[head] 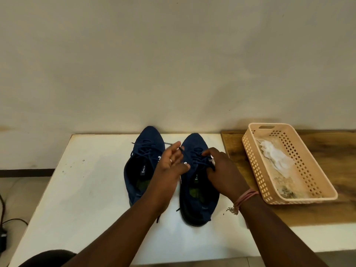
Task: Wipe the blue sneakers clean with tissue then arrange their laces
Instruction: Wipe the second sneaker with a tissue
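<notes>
Flanking sneakers (198, 176), peach basket (317, 197), crumpled tissue (277, 157) inside

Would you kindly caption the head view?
Both hands work the right sneaker's laces; tissue lies in the basket.
</notes>
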